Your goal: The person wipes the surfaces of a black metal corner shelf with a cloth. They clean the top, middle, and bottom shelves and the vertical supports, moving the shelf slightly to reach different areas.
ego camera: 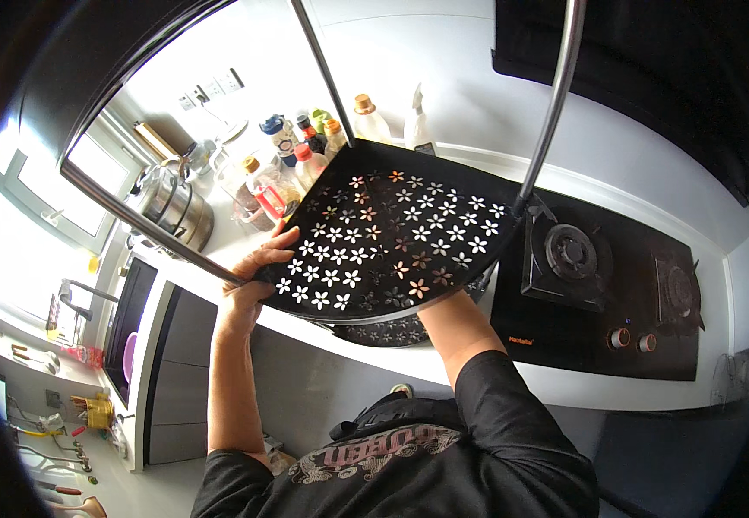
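Observation:
A black metal corner shelf unit with flower-shaped cut-outs fills the middle; its perforated shelf (pixel 436 221) is tilted over the counter, with silver posts rising from the corners. My left hand (pixel 254 269) grips the shelf's left corner beside the foot of a post (pixel 147 226), fingers over the edge. My right forearm (pixel 458 324) passes beneath the shelf's front rim. The right hand is hidden under the shelf, with only skin-coloured patches showing through some cut-outs. A lower tier (pixel 384 333) with the same pattern shows below, above the counter's front edge.
A black gas cooktop (pixel 517 317) lies right of the shelf, its nearer burner (pixel 568 252) close by. Several bottles, including a spray bottle (pixel 418 126), stand behind. Left are stacked steel pots (pixel 177 204) and a sink (pixel 129 324). A range hood (pixel 633 78) hangs above.

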### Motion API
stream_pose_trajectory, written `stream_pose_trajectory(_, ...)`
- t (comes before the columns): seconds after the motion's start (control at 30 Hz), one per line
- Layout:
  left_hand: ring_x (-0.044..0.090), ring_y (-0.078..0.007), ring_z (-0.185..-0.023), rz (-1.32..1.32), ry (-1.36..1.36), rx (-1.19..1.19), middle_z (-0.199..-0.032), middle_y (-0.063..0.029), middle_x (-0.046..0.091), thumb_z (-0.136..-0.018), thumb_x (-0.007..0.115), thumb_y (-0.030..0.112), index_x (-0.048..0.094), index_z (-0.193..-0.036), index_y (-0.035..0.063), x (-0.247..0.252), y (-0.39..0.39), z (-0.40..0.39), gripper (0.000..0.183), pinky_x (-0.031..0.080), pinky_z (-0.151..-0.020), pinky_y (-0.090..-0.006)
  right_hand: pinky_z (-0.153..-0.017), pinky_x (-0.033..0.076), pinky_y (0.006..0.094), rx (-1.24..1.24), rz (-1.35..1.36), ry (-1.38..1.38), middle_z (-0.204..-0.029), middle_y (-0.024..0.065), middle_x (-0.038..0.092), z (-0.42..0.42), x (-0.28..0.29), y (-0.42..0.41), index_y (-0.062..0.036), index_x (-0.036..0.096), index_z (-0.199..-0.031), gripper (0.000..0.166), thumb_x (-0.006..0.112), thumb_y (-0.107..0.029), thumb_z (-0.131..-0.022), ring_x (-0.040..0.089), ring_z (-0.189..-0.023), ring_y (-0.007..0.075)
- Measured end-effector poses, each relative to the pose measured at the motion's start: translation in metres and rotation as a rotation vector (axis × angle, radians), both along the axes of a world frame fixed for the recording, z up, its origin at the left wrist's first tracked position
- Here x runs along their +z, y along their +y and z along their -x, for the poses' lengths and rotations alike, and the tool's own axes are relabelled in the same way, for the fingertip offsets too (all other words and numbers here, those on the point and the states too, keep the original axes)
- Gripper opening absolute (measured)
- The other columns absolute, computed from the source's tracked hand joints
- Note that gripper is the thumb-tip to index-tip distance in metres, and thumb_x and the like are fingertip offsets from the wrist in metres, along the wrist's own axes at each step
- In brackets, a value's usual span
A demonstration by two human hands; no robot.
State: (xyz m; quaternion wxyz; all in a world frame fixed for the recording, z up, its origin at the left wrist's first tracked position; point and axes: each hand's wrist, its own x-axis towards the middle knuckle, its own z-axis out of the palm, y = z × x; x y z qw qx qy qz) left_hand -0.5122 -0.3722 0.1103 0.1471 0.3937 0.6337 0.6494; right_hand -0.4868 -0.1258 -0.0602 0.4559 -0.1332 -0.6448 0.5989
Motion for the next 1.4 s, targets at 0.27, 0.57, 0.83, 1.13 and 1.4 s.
stream_pose_trajectory(0.27,0.030,-0.0320,-0.127,0.002,0.008,0.038,-0.118,-0.0200,0.052,-0.042,0.043,0.002,0.063,-0.089,-0.0008,-0.003,-0.004,-0.001,0.051,0.015,-0.107,-0.0440,-0.078,0.047,0.0344,0.003,0.042,-0.050,-0.110,0.0116,0.052,-0.018,-0.010,-0.017,-0.0036,0.044,-0.116,0.033,0.048,-0.019,-0.086,0.053,-0.098,0.0215)
stream_pose_trajectory(0.57,0.034,-0.0289,-0.125,-0.025,0.005,-0.028,-0.120,-0.0183,0.051,-0.044,0.040,-0.004,0.062,-0.092,-0.0023,-0.002,-0.002,0.001,0.052,0.019,-0.106,-0.0402,-0.078,0.046,0.0347,0.006,0.096,-0.040,-0.112,0.0102,0.051,-0.016,-0.007,-0.030,-0.0045,0.043,-0.117,0.033,0.047,-0.019,-0.087,0.051,-0.100,0.0204)
stream_pose_trajectory(0.83,0.030,-0.0307,-0.127,-0.042,-0.019,-0.045,-0.120,-0.0190,0.051,-0.046,0.039,-0.002,0.059,-0.099,-0.0027,-0.004,-0.005,-0.001,0.057,0.016,-0.107,-0.0412,-0.078,0.046,0.0350,0.055,0.134,0.027,-0.114,0.0090,0.050,-0.019,0.023,-0.029,-0.0052,0.041,-0.118,0.034,0.047,-0.019,-0.088,0.049,-0.102,0.0195)
stream_pose_trajectory(1.13,0.034,-0.0249,-0.125,-0.107,0.014,-0.019,-0.123,-0.0136,0.050,-0.050,0.038,-0.003,0.059,-0.103,-0.0007,-0.011,-0.005,0.006,0.056,0.016,-0.107,-0.0385,-0.078,0.045,0.0354,0.091,0.219,0.125,-0.116,0.0077,0.048,-0.006,0.042,-0.049,-0.0061,0.039,-0.119,0.034,0.046,-0.019,-0.089,0.048,-0.104,0.0183)
stream_pose_trajectory(1.4,0.037,-0.0219,-0.122,-0.151,-0.023,-0.091,-0.127,-0.0125,0.047,-0.054,0.038,-0.004,0.058,-0.105,0.0001,-0.009,-0.005,0.006,0.055,0.022,-0.105,-0.0347,-0.078,0.045,0.0357,0.161,0.584,0.197,-0.117,0.0065,0.047,-0.035,0.019,-0.076,-0.0068,0.038,-0.120,0.034,0.045,-0.019,-0.089,0.046,-0.106,0.0174)
